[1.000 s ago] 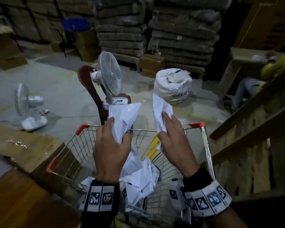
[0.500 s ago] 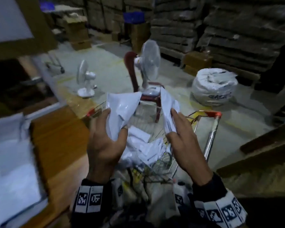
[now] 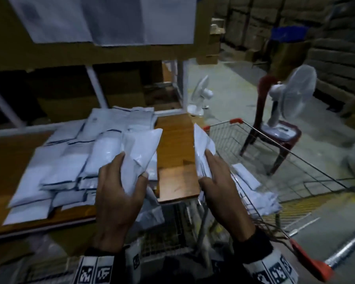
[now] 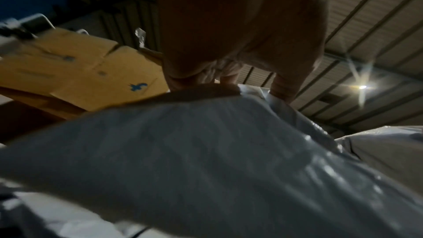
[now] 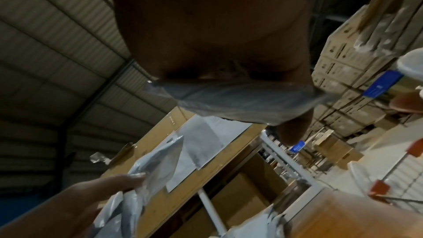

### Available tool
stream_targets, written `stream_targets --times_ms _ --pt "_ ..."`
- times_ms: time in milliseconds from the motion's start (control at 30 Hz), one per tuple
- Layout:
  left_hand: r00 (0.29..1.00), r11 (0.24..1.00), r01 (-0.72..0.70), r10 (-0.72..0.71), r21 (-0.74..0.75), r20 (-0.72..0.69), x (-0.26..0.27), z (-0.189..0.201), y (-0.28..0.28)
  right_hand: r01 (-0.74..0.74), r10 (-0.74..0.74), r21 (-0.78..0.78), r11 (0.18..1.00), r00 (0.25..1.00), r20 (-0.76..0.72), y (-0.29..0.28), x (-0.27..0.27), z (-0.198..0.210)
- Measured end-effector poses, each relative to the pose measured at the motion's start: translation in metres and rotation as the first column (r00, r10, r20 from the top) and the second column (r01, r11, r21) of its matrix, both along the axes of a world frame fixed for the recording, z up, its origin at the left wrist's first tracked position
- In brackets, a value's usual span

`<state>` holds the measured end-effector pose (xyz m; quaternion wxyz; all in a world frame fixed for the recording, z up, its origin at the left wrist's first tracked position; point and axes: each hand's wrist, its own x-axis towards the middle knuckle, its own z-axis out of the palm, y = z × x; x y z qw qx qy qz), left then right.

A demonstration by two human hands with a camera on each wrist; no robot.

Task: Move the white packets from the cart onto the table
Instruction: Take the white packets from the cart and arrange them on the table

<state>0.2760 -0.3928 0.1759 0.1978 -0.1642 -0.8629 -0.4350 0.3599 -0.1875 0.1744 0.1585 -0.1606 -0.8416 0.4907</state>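
Note:
My left hand (image 3: 129, 171) grips a white packet (image 3: 140, 148) over the right end of the pile of white packets (image 3: 70, 160) on the wooden table (image 3: 176, 140). My right hand (image 3: 211, 169) holds another white packet (image 3: 203, 146) upright above the table's right edge, beside the wire cart (image 3: 295, 158). More white packets (image 3: 254, 191) lie in the cart. In the left wrist view the held packet (image 4: 206, 160) fills the frame under my fingers (image 4: 283, 88). The right wrist view shows my thumb (image 5: 295, 129) pinching its packet (image 5: 240, 100).
A shelf unit with cardboard boxes (image 3: 111, 93) rises behind the table. A red chair (image 3: 275, 140) carrying a white fan (image 3: 295, 95) stands past the cart; a second fan (image 3: 199, 97) sits on the floor. Stacked sacks (image 3: 336, 48) line the far wall.
I have turned left from the cart to the table. Both hands have carried their packets over the table, and the pile of packets has come into view.

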Motion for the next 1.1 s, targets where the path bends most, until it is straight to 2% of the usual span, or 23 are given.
stream_targets --times_ms 167,300,400,500,600,733,900,1100 --pt "0.994 0.994 -0.107 0.107 0.013 0.025 -0.024 0.000 -0.073 -0.143 0.147 0.058 0.988 0.987 -0.071 -0.070 -0.046 0.004" --pt "0.988 0.988 -0.151 0.152 -0.010 0.028 -0.055 0.006 -0.135 -0.168 0.169 0.020 0.986 0.984 -0.057 -0.131 -0.091 0.002" --pt "0.979 0.980 -0.194 0.196 -0.030 0.059 -0.080 0.006 -0.175 -0.200 0.207 0.141 0.970 0.978 -0.034 -0.167 -0.117 -0.003" --pt "0.972 0.976 -0.210 0.215 -0.064 0.094 -0.100 0.003 -0.206 -0.194 0.197 0.097 0.976 0.980 -0.017 -0.198 -0.133 0.000" --pt "0.964 0.969 -0.226 0.237 -0.103 0.119 -0.120 -0.002 -0.225 -0.204 0.208 0.143 0.969 0.978 -0.017 -0.217 -0.148 0.005" --pt "0.961 0.963 -0.228 0.246 -0.143 0.128 -0.145 -0.004 -0.229 -0.225 0.233 0.212 0.951 0.972 -0.015 -0.228 -0.170 0.008" --pt "0.951 0.935 -0.255 0.289 -0.246 0.112 -0.183 0.003 -0.198 -0.214 0.229 0.226 0.950 0.973 -0.040 -0.220 -0.200 0.010" --pt "0.916 0.877 -0.198 0.324 -0.438 0.234 -0.231 -0.014 -0.159 -0.197 0.218 0.222 0.955 0.973 -0.076 -0.205 -0.236 0.012"
